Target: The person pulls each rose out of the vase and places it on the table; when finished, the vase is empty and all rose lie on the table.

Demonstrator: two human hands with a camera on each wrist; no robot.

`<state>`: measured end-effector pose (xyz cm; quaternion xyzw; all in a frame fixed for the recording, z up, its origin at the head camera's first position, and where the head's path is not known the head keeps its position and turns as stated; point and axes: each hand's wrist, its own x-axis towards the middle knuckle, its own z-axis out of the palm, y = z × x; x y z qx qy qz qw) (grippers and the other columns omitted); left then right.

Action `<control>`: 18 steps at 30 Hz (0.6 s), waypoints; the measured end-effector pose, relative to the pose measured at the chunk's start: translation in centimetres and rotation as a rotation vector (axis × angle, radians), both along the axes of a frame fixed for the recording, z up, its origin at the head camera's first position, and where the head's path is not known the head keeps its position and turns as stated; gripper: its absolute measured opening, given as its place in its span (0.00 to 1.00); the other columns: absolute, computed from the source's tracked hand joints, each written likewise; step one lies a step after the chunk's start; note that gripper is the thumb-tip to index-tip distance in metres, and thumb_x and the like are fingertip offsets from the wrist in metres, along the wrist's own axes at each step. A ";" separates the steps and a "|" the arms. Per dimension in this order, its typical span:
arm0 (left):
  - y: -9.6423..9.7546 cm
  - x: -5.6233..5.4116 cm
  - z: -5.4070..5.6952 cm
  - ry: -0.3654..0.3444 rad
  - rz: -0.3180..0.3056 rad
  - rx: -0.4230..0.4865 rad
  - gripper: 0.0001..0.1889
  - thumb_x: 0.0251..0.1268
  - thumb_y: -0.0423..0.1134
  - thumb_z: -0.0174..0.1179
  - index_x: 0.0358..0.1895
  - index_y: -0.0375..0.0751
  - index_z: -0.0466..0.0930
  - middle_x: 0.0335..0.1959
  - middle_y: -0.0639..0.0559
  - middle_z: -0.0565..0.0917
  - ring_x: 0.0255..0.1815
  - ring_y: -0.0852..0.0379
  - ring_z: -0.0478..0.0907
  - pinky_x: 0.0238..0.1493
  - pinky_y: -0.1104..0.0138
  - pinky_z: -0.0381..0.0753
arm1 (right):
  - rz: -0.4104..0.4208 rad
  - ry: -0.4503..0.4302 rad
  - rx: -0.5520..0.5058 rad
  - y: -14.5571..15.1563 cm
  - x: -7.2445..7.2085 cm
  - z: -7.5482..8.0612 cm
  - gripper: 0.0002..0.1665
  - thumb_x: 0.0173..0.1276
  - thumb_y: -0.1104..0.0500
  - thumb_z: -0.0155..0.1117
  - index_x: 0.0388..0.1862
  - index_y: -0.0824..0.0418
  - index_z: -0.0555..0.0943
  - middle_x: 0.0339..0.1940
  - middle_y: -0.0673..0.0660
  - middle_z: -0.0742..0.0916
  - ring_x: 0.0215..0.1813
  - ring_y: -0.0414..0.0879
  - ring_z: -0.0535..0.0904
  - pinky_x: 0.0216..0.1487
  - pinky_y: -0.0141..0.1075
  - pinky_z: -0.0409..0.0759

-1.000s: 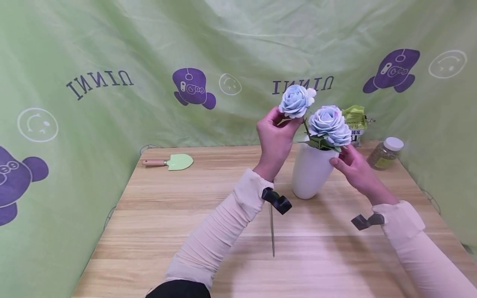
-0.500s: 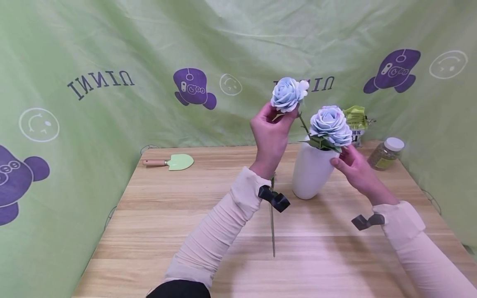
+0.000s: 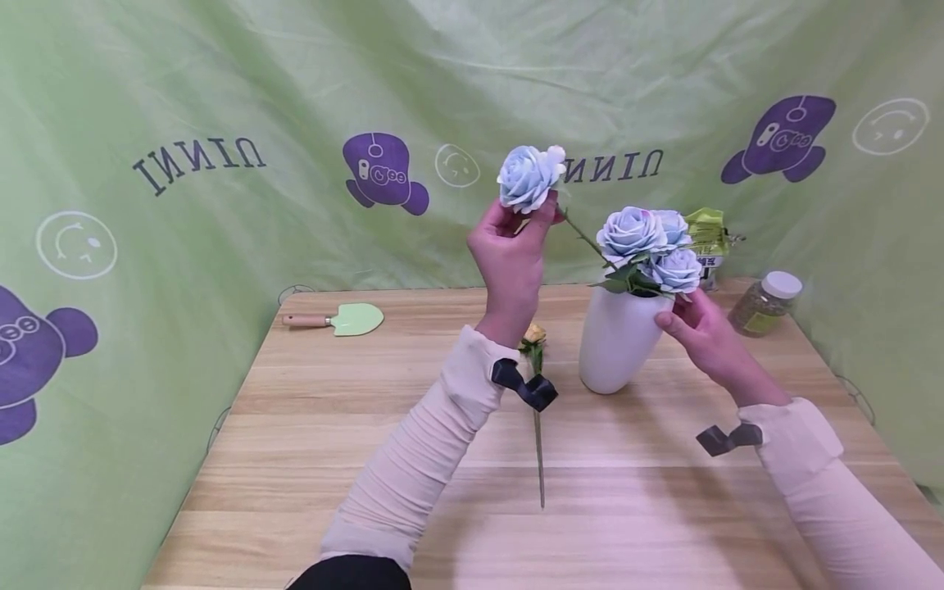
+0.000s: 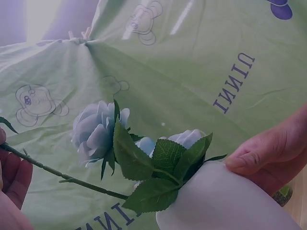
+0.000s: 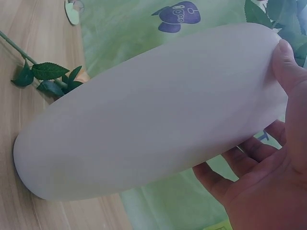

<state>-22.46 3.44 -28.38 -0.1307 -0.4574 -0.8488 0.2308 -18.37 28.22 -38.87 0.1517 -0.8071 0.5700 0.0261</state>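
My left hand [image 3: 509,258] pinches the stem of a pale blue artificial rose [image 3: 527,179] just below its bloom. From there the bare green stem [image 4: 72,178] slants down to the mouth of a white vase [image 3: 619,340]. Several more blue roses [image 3: 634,232] with green leaves [image 4: 165,165] stand in the vase. My right hand [image 3: 701,340] grips the vase near its rim, thumb on the near side and fingers round the far side. In the right wrist view the vase [image 5: 148,115] fills the middle, its base on the table.
A yellow-orange rose [image 3: 534,334] lies on the wooden table [image 3: 332,459] partly under my left wrist, its stem toward me. A green trowel [image 3: 357,319] lies at the back left. Behind the vase are a green bag [image 3: 706,233] and a white-lidded jar [image 3: 763,305].
My left hand has moved left and slightly up with the rose, so its stem leans further from the vase. The blooms in the vase have shifted and spread apart. My right hand stays put.
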 end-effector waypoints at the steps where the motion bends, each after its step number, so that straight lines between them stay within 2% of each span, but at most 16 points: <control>1: -0.1 -0.1 0.0 -0.003 -0.003 0.010 0.15 0.59 0.25 0.68 0.49 0.23 0.81 0.39 0.38 0.87 0.29 0.60 0.86 0.45 0.59 0.91 | 0.000 0.001 0.001 0.0 0.0 0.0 0.41 0.78 0.62 0.53 0.83 0.54 0.48 0.79 0.69 0.63 0.62 0.21 0.70 0.57 0.12 0.75; 7: -0.7 -0.4 -0.4 -0.025 -0.022 0.094 0.15 0.61 0.25 0.67 0.51 0.24 0.81 0.40 0.42 0.87 0.30 0.57 0.86 0.46 0.59 0.91 | 0.001 -0.002 -0.015 0.0 0.0 0.0 0.40 0.78 0.62 0.54 0.83 0.54 0.49 0.80 0.69 0.62 0.63 0.21 0.70 0.58 0.13 0.75; 12: -1.0 -0.7 -1.1 -0.077 0.013 0.151 0.16 0.61 0.27 0.68 0.52 0.26 0.82 0.39 0.46 0.87 0.31 0.56 0.86 0.45 0.59 0.91 | 0.004 -0.005 -0.023 0.0 -0.1 -0.1 0.40 0.78 0.62 0.54 0.83 0.55 0.49 0.79 0.67 0.64 0.62 0.21 0.70 0.58 0.12 0.74; 14: -1.0 -0.9 -1.4 -0.108 0.026 0.186 0.15 0.61 0.27 0.68 0.51 0.27 0.82 0.37 0.48 0.86 0.30 0.56 0.86 0.44 0.60 0.91 | 0.000 -0.003 -0.018 0.0 0.0 -0.1 0.40 0.78 0.62 0.54 0.82 0.56 0.49 0.77 0.62 0.68 0.62 0.21 0.70 0.57 0.13 0.75; 18: -1.0 -1.2 -1.8 -0.163 0.025 0.255 0.14 0.61 0.27 0.68 0.50 0.28 0.82 0.35 0.49 0.86 0.29 0.57 0.84 0.41 0.62 0.91 | -0.011 0.007 -0.025 0.1 0.1 -0.2 0.39 0.78 0.62 0.55 0.82 0.57 0.51 0.69 0.45 0.73 0.60 0.22 0.72 0.56 0.13 0.76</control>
